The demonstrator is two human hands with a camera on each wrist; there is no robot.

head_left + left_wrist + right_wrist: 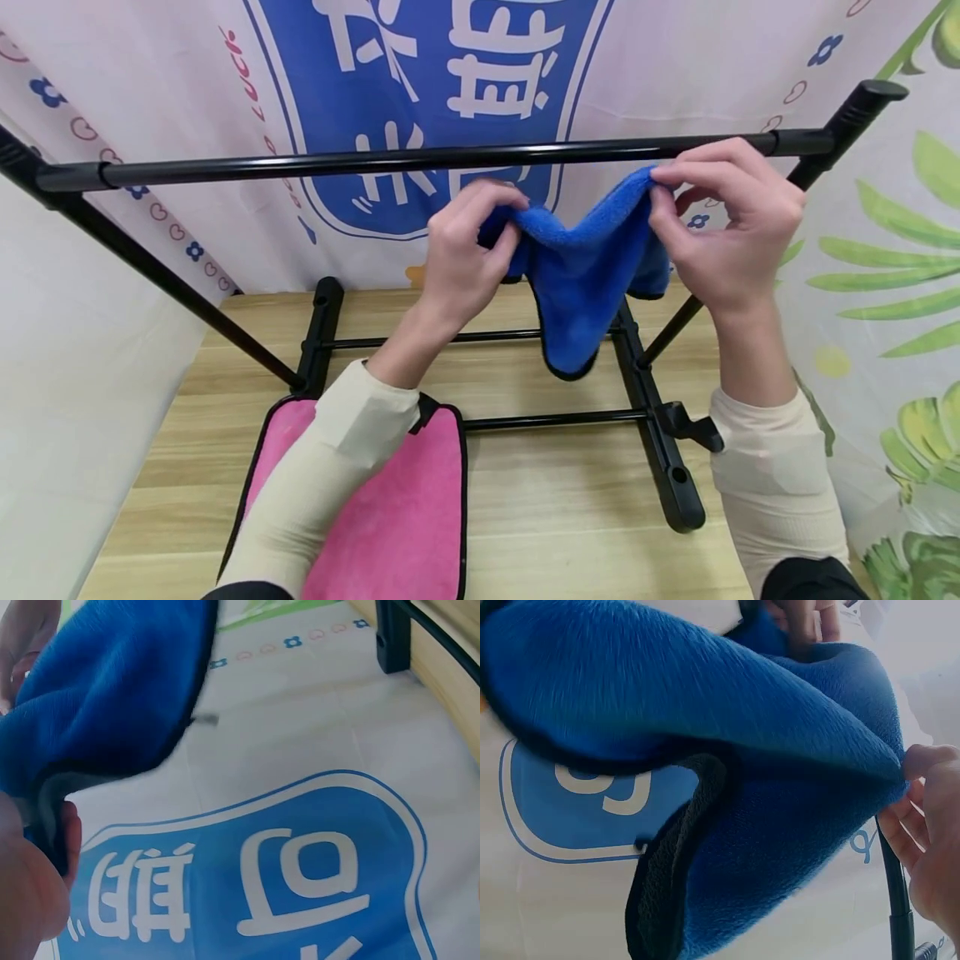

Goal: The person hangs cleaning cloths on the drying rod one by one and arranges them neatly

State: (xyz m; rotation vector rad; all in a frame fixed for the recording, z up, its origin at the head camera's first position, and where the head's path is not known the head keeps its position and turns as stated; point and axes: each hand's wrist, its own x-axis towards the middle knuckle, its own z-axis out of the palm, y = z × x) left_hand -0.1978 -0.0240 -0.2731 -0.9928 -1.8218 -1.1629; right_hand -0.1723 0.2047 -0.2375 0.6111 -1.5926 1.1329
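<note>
While near blue cloth (581, 279), black rail (427, 158) crosswise

Two hands (467, 254) (738, 229), one blue cloth (576, 287), one pink cloth (397, 517), one black rack (337, 164)

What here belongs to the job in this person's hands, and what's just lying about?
Part of the job:
Blue cloth, pinched by the left hand and right hand
Black rack, probably, as the right hand overlaps it in the head view

Apparently just there:
Pink cloth, in neither hand
Printed backdrop, behind the rack
</note>
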